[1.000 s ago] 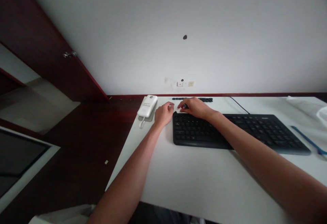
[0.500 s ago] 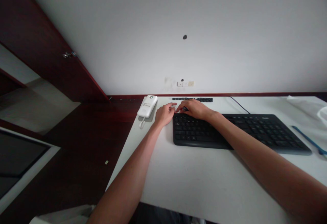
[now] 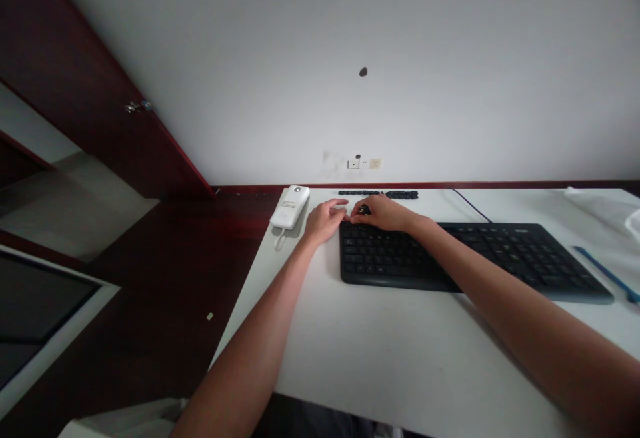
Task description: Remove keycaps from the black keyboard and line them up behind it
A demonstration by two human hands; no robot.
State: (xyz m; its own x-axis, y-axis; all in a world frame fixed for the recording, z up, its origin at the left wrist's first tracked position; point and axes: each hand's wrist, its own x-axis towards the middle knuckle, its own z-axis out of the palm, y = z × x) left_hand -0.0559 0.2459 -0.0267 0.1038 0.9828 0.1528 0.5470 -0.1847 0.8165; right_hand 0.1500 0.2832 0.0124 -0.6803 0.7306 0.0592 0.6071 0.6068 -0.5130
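A black keyboard lies on a white table. My right hand rests over the keyboard's far left corner, fingers curled around a small dark object that looks like a keycap. My left hand sits just left of that corner, fingers curled, its fingertips touching the keyboard's edge and close to my right hand's fingertips. A row of small dark keycaps lies on the table behind both hands.
A white power bank with a short cable lies left of my left hand near the table's edge. A black cable runs back from the keyboard. A blue strip and a white bag lie at the right. Dark wooden floor lies to the left.
My right hand has drawn slightly back toward the keyboard's top left corner with the small dark object. My left hand's fingertips have closed in on it. The view has shifted slightly.
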